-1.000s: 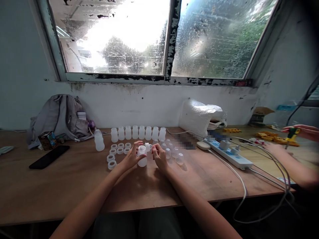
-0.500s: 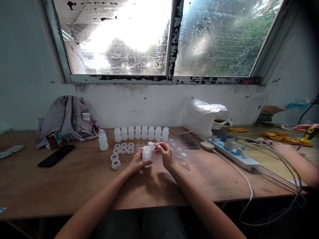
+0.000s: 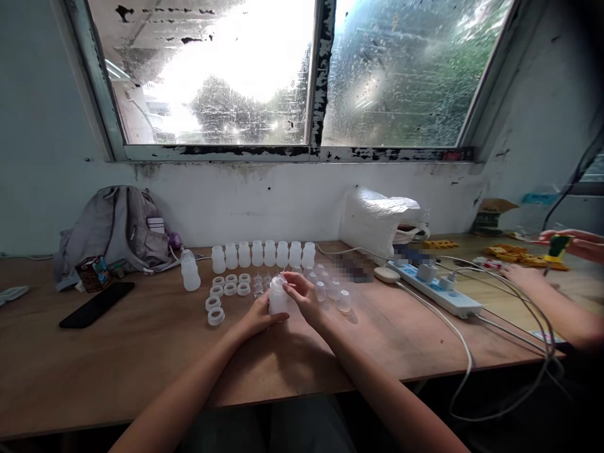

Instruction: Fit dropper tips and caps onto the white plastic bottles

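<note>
My left hand [image 3: 257,314] grips a small white plastic bottle [image 3: 277,301] from the left, standing it on the wooden table [image 3: 117,352]. My right hand [image 3: 304,297] is pinched at the bottle's top, fingers closed on a small clear piece set on its mouth. Behind stands a row of several identical white bottles [image 3: 263,253]. White ring caps [image 3: 225,290] lie to the left of my hands, and clear dome caps [image 3: 333,292] to the right.
A taller bottle [image 3: 189,271] stands left of the row. A grey backpack [image 3: 116,229], small carton [image 3: 91,272] and black phone [image 3: 95,304] lie at the left. A white bag [image 3: 380,220] and power strip [image 3: 431,287] with cables lie right. Another person's hands [image 3: 542,277] work at far right.
My right hand brought the small piece down onto the bottle's mouth. The bottle and both hands shifted slightly toward me. The camera view swayed a little.
</note>
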`<state>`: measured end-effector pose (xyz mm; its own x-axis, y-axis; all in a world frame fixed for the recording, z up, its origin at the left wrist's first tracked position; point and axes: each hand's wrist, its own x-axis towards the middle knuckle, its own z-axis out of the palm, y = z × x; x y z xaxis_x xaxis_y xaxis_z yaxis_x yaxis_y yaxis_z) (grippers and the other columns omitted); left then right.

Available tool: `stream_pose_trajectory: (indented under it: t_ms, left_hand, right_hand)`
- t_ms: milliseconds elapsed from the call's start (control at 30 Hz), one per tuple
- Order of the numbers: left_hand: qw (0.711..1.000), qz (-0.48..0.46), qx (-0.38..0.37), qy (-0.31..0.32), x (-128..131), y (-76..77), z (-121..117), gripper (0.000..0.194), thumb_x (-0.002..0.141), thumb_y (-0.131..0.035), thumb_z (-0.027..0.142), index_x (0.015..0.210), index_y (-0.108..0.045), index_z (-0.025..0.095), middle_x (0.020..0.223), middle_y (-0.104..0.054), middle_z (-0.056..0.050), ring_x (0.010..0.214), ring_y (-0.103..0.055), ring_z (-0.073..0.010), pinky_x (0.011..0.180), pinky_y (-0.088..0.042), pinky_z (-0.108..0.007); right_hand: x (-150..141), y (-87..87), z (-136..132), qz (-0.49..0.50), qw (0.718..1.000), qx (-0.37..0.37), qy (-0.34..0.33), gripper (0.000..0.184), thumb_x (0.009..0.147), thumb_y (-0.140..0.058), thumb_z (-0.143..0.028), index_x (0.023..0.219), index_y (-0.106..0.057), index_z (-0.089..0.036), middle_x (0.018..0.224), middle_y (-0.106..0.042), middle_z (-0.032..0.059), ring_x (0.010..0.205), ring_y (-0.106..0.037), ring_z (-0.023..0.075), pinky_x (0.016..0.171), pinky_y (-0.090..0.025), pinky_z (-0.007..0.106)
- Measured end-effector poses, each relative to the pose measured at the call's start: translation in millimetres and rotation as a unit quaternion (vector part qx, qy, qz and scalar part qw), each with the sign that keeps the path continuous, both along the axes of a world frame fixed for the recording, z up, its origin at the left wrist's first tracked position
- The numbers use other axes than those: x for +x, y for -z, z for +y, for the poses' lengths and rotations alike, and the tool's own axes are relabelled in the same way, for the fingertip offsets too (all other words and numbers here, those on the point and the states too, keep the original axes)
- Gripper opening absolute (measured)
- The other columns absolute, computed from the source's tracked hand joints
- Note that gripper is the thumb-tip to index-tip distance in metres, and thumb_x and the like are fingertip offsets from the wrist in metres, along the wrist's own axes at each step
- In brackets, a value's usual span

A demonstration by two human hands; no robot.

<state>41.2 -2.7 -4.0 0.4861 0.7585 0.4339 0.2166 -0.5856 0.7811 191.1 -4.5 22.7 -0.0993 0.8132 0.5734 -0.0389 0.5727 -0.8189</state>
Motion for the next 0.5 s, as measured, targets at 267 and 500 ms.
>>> stream_pose_trajectory:
  t_ms: [267, 500]
  left_hand:
    - [0.999, 0.026, 0.021, -0.028, 0.2, -2.0, -2.4, 0.056, 0.064, -0.063, 0.039, 0.111, -0.043, 0.015, 0.101, -0.054, -0.007, 0.088, -0.050, -0.0202, 0.076, -0.041, -0.031]
    - [0.999, 0.034, 0.023, -0.034, -0.9, -5.2, -6.5, 0.051, 0.068, -0.059, 0.037, 0.111, -0.045, 0.015, 0.101, -0.054, -0.007, 0.088, -0.050, -0.0203, 0.076, -0.041, -0.031]
  right_hand:
    - [0.4, -3.5, -1.3, -0.018, 1.000, 0.005, -0.009, 0.024, 0.075, -0.051, -0.031, 0.097, -0.056, -0.023, 0.099, -0.058, 0.0033, 0.092, -0.053, 0.0174, 0.080, -0.042, 0.031]
    - [2.6, -4.2, -1.4, -0.039, 0.999, -0.004, -0.012, 0.023, 0.075, -0.049, -0.028, 0.096, -0.058, -0.024, 0.097, -0.059, 0.0025, 0.092, -0.052, 0.0180, 0.079, -0.040, 0.031]
